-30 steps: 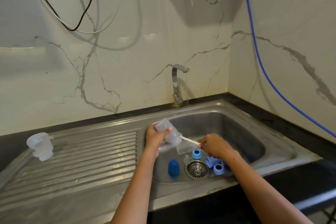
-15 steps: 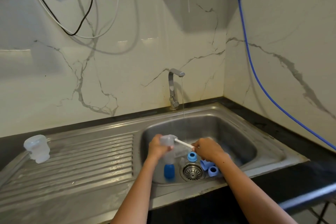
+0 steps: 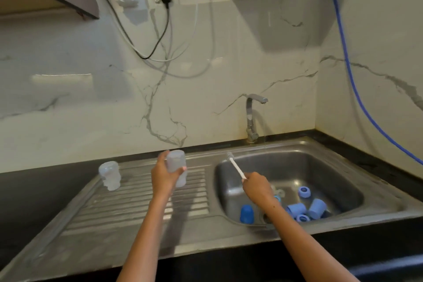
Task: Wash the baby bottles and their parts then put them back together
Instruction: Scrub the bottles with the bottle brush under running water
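Marble-patterned wall panels are rising behind the dark counter (image 3: 34,190), where a steel sink (image 3: 389,207) with a ribbed draining board (image 3: 142,210) is sitting. With my left hand (image 3: 163,175) I am gripping a clear baby bottle (image 3: 176,167), fingers curled round its body, holding it above the draining board. A second clear bottle (image 3: 109,175) is standing on the far left end of that board, well apart from the one I am holding. My right hand (image 3: 257,184) is gripping the white handle of a thin brush (image 3: 235,167), its bristled tip pointing up and away over the left edge of the basin. Down in the basin, a dark blue cap (image 3: 246,213) is standing near the left wall, and several light blue caps and rings (image 3: 306,209) are lying in a loose group on the right. Water is running in a thin stream from the tap (image 3: 251,117) at the back. A blue hose (image 3: 348,64) is hanging down the right wall.
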